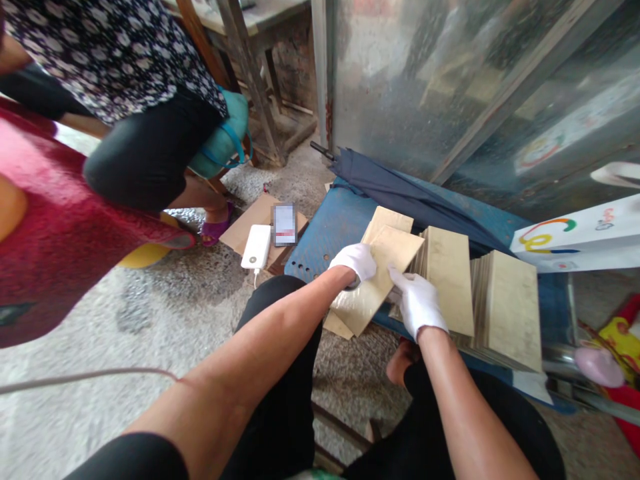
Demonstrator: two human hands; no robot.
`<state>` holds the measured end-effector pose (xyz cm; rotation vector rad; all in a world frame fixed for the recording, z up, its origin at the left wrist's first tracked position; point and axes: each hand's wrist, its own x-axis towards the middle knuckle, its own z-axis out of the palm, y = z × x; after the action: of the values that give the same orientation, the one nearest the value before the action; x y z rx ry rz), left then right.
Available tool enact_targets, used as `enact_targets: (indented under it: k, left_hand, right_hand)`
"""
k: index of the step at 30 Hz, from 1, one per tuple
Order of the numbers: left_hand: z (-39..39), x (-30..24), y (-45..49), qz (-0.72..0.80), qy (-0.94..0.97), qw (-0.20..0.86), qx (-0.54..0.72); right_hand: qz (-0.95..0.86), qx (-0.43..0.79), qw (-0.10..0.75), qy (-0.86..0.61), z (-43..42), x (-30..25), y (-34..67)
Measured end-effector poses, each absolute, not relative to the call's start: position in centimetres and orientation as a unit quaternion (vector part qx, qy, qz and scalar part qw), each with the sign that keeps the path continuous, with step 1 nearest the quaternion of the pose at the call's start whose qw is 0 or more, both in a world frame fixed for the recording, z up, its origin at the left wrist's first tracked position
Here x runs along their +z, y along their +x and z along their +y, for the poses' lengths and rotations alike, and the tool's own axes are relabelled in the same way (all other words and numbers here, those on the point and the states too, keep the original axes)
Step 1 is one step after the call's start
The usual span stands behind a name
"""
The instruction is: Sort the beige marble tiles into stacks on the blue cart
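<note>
Had the left hand (356,262), in a white glove, laid on the top board (404,245), lying aslant over other boards (395,218) on the blue bench (314,230), with near end past the edge. Saw fingers curled there, yet could not tell if closed on anything. Had the right hand (419,303), gloved also, partly closed, pinching the right edge of the same board between thumb and fingers.

Found little free room to the right: met at once the middle stack (447,280) of boards, just beside the right hand, then the right stack (515,310). Met along the far side a folded dark umbrella (390,190), partly hidden behind the stacks, and beyond it a glass panel (390,100). Saw near the right stack a white bag (595,230) with coloured letters.

Noticed to the left of the bench a piece of cardboard (251,216), carrying a phone (285,225) and a white device (256,247) with a cable (256,277). Saw farther left a seated person (115,60) in flowered top, partly covered by a red object (60,220).
</note>
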<state>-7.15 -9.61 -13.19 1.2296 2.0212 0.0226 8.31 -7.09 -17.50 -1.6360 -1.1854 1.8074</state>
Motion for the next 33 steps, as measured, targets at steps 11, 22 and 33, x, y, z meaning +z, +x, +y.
enact_targets:
  k: [11, 22, 33]
  left_hand:
    - [-9.9, -13.6, -7.9, 0.796, 0.476, 0.374, 0.023]
    - [-11.3, -10.9, -11.5, 0.768, 0.485, 0.37, 0.194]
    - [-14.2, -8.9, -12.5, 0.684, 0.486, 0.523, 0.148]
  right_hand:
    - [-0.431, 0.686, 0.166, -0.562, -7.6, -19.7, 8.3]
    - [-0.596, 0.611, 0.076, -0.516, -8.5, -18.7, 9.4]
    - [-0.613, 0.612, 0.025, -0.499, -8.5, -16.7, 10.0]
